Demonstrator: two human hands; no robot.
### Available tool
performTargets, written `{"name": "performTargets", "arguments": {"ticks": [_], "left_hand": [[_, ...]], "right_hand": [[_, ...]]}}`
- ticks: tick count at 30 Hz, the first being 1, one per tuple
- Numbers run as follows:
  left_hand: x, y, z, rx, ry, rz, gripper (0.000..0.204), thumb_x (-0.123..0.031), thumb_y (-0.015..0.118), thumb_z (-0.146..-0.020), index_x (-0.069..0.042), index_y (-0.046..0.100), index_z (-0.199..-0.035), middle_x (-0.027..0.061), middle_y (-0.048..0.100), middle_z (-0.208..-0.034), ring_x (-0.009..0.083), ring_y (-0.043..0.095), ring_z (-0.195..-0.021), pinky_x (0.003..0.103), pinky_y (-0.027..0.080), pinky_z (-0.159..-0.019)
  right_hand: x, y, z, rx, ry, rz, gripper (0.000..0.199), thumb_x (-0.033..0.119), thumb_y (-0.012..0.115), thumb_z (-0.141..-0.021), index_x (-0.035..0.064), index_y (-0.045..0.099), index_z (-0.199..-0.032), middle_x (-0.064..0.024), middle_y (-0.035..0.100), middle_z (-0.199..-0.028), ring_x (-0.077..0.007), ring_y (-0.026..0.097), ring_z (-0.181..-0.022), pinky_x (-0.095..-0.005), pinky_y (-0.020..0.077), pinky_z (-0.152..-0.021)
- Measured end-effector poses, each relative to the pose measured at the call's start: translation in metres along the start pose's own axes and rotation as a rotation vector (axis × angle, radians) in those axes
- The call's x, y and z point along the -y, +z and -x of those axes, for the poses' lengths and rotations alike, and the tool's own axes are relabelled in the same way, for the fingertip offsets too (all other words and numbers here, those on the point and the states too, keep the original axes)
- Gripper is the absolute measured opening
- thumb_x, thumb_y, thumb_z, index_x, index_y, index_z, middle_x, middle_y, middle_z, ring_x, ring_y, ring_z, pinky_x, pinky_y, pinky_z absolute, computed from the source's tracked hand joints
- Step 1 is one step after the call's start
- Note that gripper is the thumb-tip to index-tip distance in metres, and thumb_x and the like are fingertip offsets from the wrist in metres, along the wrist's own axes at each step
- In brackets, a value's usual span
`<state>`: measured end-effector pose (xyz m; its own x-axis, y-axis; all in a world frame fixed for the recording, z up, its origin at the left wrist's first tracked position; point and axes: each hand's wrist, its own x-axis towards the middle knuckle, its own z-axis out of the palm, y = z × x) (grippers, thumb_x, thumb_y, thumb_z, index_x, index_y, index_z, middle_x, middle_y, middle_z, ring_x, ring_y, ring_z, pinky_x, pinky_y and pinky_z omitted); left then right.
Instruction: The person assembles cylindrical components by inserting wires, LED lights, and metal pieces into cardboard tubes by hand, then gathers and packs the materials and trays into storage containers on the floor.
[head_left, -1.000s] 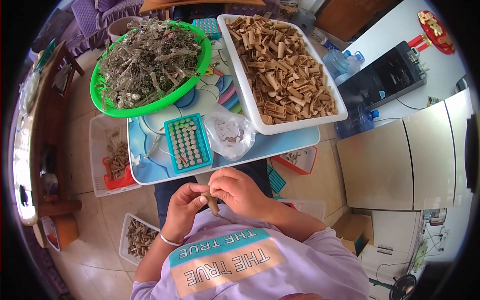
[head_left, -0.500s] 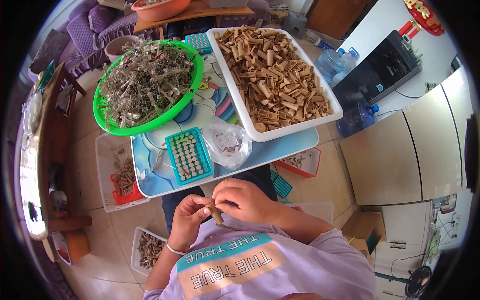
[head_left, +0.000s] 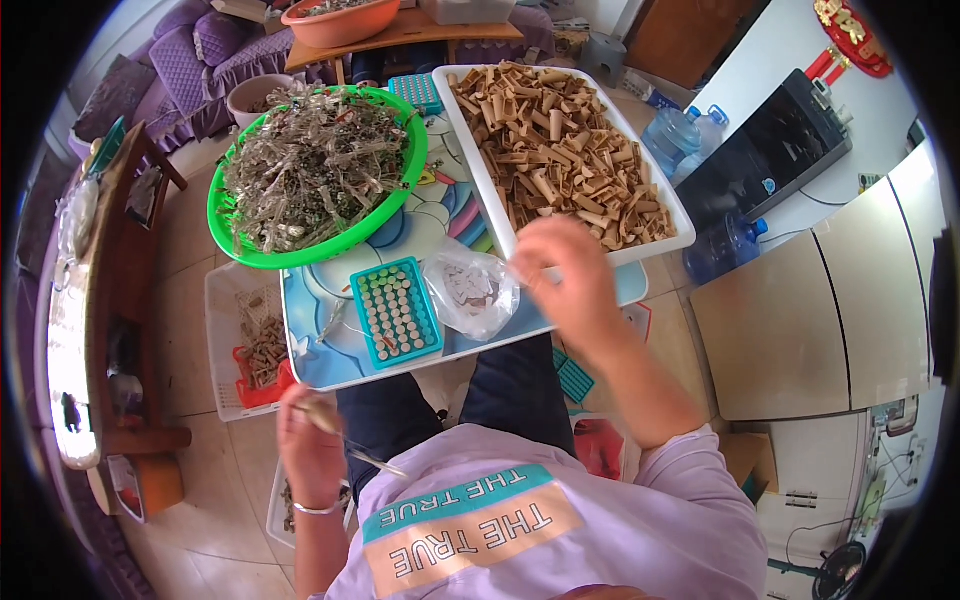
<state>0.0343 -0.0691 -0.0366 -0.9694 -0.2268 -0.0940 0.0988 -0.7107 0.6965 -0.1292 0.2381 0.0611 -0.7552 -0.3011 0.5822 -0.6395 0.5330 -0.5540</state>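
I have the left hand point(head_left: 310, 455) pinched shut on a small brown tube point(head_left: 320, 414), held out above the left thigh. The tube's long axis slants: one end up and left, the other down and right, toward the shirt. Thin wires point(head_left: 375, 461) trail from the lower end; the pinch probably leaves them hanging free. Beyond the grip and right, the right hand point(head_left: 568, 280) is raised in front of a white tray point(head_left: 650, 249) of brown shells point(head_left: 555, 130); blurred, so I cannot tell whether its fingers hold anything. Between the hands, a teal rack point(head_left: 430, 328) and plastic bag point(head_left: 488, 324) sit near the table's close edge, likely for easy reach.
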Motion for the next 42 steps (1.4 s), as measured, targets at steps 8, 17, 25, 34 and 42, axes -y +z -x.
{"name": "performTargets", "arguments": {"ticks": [8, 17, 25, 34, 42], "left_hand": [[-0.072, -0.206, -0.053, -0.481, 0.243, -0.895, 0.034, -0.016, 0.049, -0.101, 0.009, 0.049, -0.124, 0.0156, 0.059, -0.120, 0.0234, 0.058, -0.110, 0.034, 0.047, -0.102], [-0.042, -0.071, -0.060, -0.364, 0.493, -0.089, 0.036, -0.020, 0.056, -0.098, 0.000, 0.046, -0.127, 0.0133, 0.054, -0.126, 0.0228, 0.056, -0.116, 0.034, 0.048, -0.096], [0.036, 0.048, -0.004, 0.166, -0.125, -0.281, 0.028, -0.008, 0.058, -0.095, -0.001, 0.057, -0.122, 0.0104, 0.065, -0.112, 0.0175, 0.065, -0.100, 0.027, 0.051, -0.082], [0.049, 0.044, -0.006, 0.112, -0.240, -0.019, 0.038, -0.012, 0.062, -0.094, -0.006, 0.051, -0.130, 0.0094, 0.065, -0.114, 0.0174, 0.063, -0.104, 0.031, 0.050, -0.091], [0.028, 0.026, -0.015, -0.012, -0.133, -0.016, 0.031, -0.013, 0.059, -0.096, -0.005, 0.056, -0.125, 0.0066, 0.065, -0.106, 0.0102, 0.059, -0.090, 0.027, 0.048, -0.086]], "right_hand": [[-0.096, -0.027, -0.038, 0.104, 0.097, 0.643, 0.022, 0.010, 0.070, -0.078, 0.0091, 0.069, -0.100, -0.0101, 0.064, -0.101, -0.0315, 0.060, -0.099, -0.0414, 0.0478, -0.090], [-0.103, -0.027, -0.043, 0.080, 0.035, 0.710, 0.009, 0.012, 0.068, -0.080, 0.0073, 0.067, -0.088, -0.0099, 0.068, -0.089, -0.0310, 0.061, -0.091, -0.0410, 0.0479, -0.081], [-0.026, 0.005, 0.004, -0.270, -0.124, 0.239, 0.013, 0.008, 0.069, -0.081, 0.0080, 0.067, -0.094, -0.0046, 0.068, -0.096, -0.0249, 0.058, -0.096, -0.0390, 0.0449, -0.086], [0.046, 0.091, 0.080, 0.234, -0.273, -0.317, 0.028, 0.007, 0.076, -0.068, 0.0095, 0.069, -0.094, -0.0020, 0.069, -0.093, -0.0234, 0.061, -0.087, -0.0352, 0.0476, -0.076], [0.021, 0.121, 0.040, 0.195, -0.278, 0.034, 0.034, 0.002, 0.065, -0.075, 0.0176, 0.070, -0.105, -0.0054, 0.064, -0.109, -0.0277, 0.058, -0.101, -0.0377, 0.0467, -0.086]]}}
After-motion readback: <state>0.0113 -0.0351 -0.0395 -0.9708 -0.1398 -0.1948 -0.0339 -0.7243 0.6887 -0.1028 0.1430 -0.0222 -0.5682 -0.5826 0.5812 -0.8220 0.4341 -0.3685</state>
